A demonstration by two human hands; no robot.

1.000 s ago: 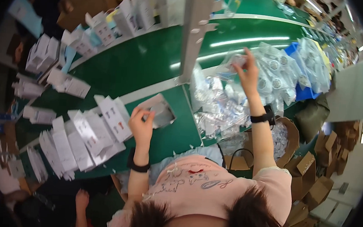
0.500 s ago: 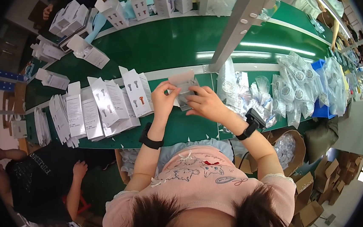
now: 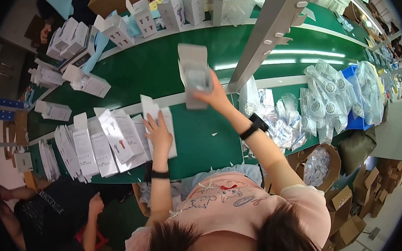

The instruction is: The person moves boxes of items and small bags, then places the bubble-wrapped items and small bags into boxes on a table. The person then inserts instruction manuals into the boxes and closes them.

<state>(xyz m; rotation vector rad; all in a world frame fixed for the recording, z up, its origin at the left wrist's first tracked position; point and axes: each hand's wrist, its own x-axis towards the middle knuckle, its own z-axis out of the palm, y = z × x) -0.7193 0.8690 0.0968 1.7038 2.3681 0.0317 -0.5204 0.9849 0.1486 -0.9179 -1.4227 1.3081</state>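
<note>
My right hand [image 3: 215,92] grips a pale carton [image 3: 194,75] over the inner edge of the work table, its flap standing up at the far end. Something greyish and see-through shows in the carton, but motion blur hides what it is. My left hand [image 3: 160,135] lies with fingers spread on a flattened white box [image 3: 171,131] at the right end of a fanned row of printed boxes. Next to it in that row is a white box [image 3: 115,135] with small pictures of a device on it.
On the right lie clear bags of round-headed parts [image 3: 326,95] beside a blue bin [image 3: 357,120] and small plastic packets [image 3: 283,125]. A metal post [image 3: 264,41] rises beyond my right hand. Open cartons [image 3: 88,82] stand at far left. A person in black [image 3: 57,208] is at lower left.
My hands have parted. The right one has carried the carton forward, turning it upright. My left hand has let go of it and moved left and down onto the flattened boxes.
</note>
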